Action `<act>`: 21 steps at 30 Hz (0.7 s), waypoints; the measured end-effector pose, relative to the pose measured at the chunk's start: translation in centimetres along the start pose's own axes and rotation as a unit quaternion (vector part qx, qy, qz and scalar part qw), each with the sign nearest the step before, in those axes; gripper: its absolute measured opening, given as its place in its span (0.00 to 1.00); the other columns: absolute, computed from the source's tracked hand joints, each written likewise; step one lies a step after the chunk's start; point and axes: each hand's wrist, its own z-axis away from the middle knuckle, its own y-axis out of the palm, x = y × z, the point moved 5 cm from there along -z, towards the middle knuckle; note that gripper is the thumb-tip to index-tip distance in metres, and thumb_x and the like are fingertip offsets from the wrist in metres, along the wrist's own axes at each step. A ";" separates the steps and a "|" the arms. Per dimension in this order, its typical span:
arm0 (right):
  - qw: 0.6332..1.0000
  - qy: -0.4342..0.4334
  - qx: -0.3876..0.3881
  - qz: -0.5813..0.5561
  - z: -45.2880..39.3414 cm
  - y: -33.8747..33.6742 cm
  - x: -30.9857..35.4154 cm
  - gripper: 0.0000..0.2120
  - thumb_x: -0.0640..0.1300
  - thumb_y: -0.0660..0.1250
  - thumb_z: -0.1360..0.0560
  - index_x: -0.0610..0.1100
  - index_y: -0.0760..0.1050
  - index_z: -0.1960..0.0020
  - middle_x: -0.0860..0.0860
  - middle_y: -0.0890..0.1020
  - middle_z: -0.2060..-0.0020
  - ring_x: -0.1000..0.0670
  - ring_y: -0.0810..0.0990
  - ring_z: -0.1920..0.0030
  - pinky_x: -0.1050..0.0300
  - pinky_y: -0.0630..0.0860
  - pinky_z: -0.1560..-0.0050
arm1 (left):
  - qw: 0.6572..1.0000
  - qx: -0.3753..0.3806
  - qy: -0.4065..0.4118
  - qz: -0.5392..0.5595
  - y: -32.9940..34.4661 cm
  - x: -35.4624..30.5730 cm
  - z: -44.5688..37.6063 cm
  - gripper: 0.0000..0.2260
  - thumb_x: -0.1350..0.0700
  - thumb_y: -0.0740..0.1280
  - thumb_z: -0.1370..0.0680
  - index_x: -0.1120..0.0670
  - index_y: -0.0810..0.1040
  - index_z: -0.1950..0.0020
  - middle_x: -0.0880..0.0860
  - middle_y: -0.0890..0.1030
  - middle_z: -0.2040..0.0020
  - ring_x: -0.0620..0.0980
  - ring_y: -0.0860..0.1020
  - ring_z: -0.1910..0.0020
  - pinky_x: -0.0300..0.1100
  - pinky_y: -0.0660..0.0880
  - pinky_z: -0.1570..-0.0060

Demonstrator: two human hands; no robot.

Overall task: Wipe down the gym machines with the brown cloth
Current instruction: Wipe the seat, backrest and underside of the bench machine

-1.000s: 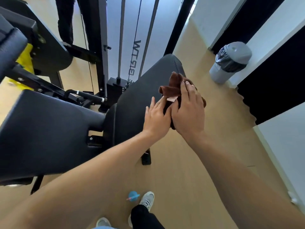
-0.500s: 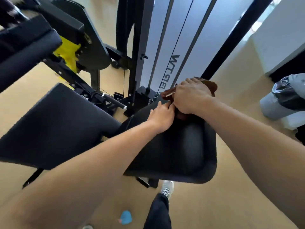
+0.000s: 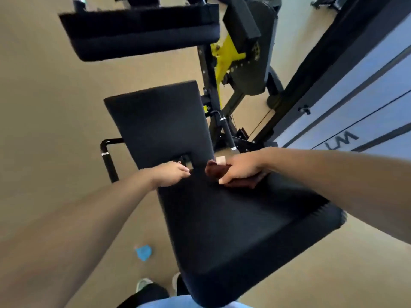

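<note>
- While the right hand (image 3: 241, 168) presses down, the brown cloth (image 3: 224, 175) sits bunched under its palm at the far end of the near black pad (image 3: 233, 230), by the gap to the next pad (image 3: 160, 123).
- Right hand is clamped over the cloth, fingers wrapped across the top, thumb curled at the front edge; a pale tag (image 3: 221, 160) pokes out behind.
- Left hand (image 3: 171, 174) rests loosely curled on the pad's far edge, holding nothing, likely steadying.
- Cloth looks soft, light, floppy: it should crumple and slide unless gripped as a wad.
- Best hold, I'd say: palm flat on the bundle, fingers pinning loose folds.
- Pad looks smooth and padded, so it should glide easily.
</note>
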 end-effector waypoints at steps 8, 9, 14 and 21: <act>0.981 -0.162 0.040 0.103 -3.6 8.0 12.7 0.18 0.55 0.63 0.31 0.55 0.77 0.41 0.44 0.86 0.52 0.36 0.85 0.51 0.36 0.83 0.48 | 0.963 -0.151 -0.058 0.215 1.3 10.0 4.5 0.16 0.62 0.56 0.18 0.55 0.79 0.36 0.53 0.79 0.38 0.51 0.74 0.40 0.42 0.65 0.45; 0.979 -0.166 0.039 0.113 -3.9 8.1 12.7 0.16 0.55 0.63 0.30 0.58 0.77 0.43 0.46 0.86 0.53 0.37 0.85 0.51 0.36 0.82 0.46 | 0.958 -0.163 -0.053 0.231 1.6 10.2 4.9 0.16 0.63 0.56 0.18 0.56 0.79 0.37 0.53 0.79 0.40 0.51 0.73 0.41 0.41 0.65 0.46; 0.992 -0.102 0.034 0.071 -4.8 5.5 8.2 0.19 0.46 0.61 0.28 0.50 0.74 0.37 0.37 0.82 0.56 0.36 0.78 0.60 0.45 0.77 0.60 | 0.946 -0.177 -0.033 0.268 1.7 8.7 6.0 0.13 0.60 0.60 0.17 0.56 0.78 0.35 0.54 0.79 0.41 0.52 0.75 0.38 0.37 0.67 0.49; 0.985 -0.007 0.026 0.169 -4.6 -1.3 -0.7 0.22 0.50 0.67 0.22 0.45 0.71 0.30 0.45 0.82 0.43 0.45 0.83 0.45 0.52 0.80 0.46 | 0.975 -0.124 -0.021 0.184 0.6 2.7 5.2 0.12 0.46 0.63 0.20 0.44 0.78 0.37 0.49 0.80 0.40 0.53 0.77 0.39 0.50 0.73 0.36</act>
